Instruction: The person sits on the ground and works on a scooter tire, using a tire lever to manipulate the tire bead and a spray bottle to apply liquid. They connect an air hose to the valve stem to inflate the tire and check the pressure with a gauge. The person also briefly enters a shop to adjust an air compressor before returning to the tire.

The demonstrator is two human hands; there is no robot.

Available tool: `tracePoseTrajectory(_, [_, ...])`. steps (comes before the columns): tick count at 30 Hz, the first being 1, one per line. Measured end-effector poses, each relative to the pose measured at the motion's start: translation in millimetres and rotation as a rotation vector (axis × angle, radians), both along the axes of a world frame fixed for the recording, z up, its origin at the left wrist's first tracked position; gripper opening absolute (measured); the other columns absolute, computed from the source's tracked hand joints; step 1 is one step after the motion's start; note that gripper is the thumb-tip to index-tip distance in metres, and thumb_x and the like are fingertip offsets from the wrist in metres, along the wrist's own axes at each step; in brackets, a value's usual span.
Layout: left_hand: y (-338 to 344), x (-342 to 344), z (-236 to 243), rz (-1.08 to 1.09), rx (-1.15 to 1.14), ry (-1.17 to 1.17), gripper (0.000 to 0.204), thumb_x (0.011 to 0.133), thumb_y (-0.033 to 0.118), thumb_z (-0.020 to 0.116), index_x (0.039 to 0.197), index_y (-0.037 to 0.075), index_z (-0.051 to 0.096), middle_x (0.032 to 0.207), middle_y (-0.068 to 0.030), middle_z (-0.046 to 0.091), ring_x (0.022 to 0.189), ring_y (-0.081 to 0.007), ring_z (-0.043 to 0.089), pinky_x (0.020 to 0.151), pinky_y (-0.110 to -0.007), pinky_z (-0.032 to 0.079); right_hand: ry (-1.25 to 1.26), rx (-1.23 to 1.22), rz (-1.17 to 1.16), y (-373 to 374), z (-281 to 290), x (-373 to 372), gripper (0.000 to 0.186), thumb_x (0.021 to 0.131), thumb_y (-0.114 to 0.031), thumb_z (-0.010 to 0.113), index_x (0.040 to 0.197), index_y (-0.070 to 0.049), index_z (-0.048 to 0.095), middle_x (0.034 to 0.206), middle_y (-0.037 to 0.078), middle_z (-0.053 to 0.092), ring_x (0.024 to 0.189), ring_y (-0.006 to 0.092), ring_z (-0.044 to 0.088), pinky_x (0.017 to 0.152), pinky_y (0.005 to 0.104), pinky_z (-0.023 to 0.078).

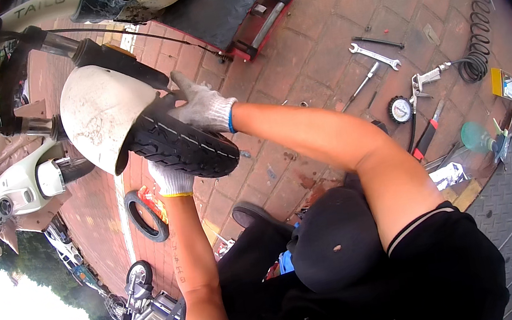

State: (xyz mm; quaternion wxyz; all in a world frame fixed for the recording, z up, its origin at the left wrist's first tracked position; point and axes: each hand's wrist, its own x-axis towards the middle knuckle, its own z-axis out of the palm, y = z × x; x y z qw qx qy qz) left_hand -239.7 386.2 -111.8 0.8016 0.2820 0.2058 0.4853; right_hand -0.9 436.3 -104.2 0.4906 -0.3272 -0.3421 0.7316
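Note:
A black-treaded front wheel point(185, 142) sits partly under the dirty white mudguard point(103, 109) of a scooter, between its fork legs point(118, 65). My right hand point(204, 105), in a pale knitted glove, grips the wheel's right side, thumb raised near the fork's lower end. My left hand point(171, 178), gloved too, is against the wheel's opposite side below the mudguard; its fingers are hidden by the tyre. The wheel is held between both hands. Its hub and axle are out of sight.
On the brick paving lie a wrench point(375, 56), a long bolt point(378, 42), a ratchet point(361, 86) and a pressure gauge point(400, 109) with a coiled hose point(479, 47). A red-edged toolbox point(260, 28) stands ahead. A loose tyre point(145, 215) lies left; another scooter point(27, 185) stands beyond.

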Motion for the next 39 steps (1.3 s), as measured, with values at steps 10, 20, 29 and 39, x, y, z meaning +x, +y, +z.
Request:
tracePoseTrajectory(10, [3, 50, 7, 0.584, -0.053, 0.803, 0.062, 0.114, 0.051, 0.029, 0.163, 0.013, 0.034, 0.164, -0.0097, 0.042, 0.146, -0.029, 0.044, 0.123, -0.045, 0.036, 0.091, -0.001, -0.033, 13, -9, -8, 0.093, 0.067, -0.03, 0.094, 0.14, 0.001, 0.045, 0.124, 0.023, 0.068, 0.113, 0.0289, 0.067, 0.096, 0.0386, 0.055])
tracePoseTrajectory(20, [4, 65, 7, 0.48, 0.089, 0.972, 0.073, 0.11, 0.06, 0.029, 0.169, 0.018, 0.02, 0.174, -0.0088, 0.023, 0.157, -0.0287, 0.028, 0.129, -0.047, 0.026, -0.027, 0.044, 0.015, 3, -14, -5, 0.103, 0.074, -0.04, 0.088, 0.156, -0.001, 0.041, 0.143, 0.023, 0.062, 0.131, 0.0303, 0.061, 0.11, 0.0374, 0.048])
tracePoseTrajectory(29, [23, -12, -42, 0.299, 0.622, 1.559, 0.065, 0.113, 0.049, 0.034, 0.167, 0.013, 0.025, 0.171, -0.0092, 0.031, 0.156, -0.0258, 0.031, 0.131, -0.041, 0.023, -0.402, 0.162, 0.069, -33, -37, 54, 0.071, 0.093, -0.045, 0.073, 0.147, -0.003, 0.057, 0.139, 0.022, 0.065, 0.127, 0.0313, 0.066, 0.111, 0.0384, 0.049])
tracePoseTrajectory(39, [23, 15, -25, 0.326, 1.276, 2.175, 0.063, 0.112, 0.045, 0.038, 0.164, 0.011, 0.031, 0.165, -0.011, 0.039, 0.149, -0.0272, 0.04, 0.127, -0.043, 0.031, -2.094, -0.176, -0.089, -95, -127, 367, 0.039, 0.093, -0.024, 0.064, 0.131, -0.017, 0.07, 0.133, 0.014, 0.068, 0.126, 0.0354, 0.062, 0.106, 0.0482, 0.051])
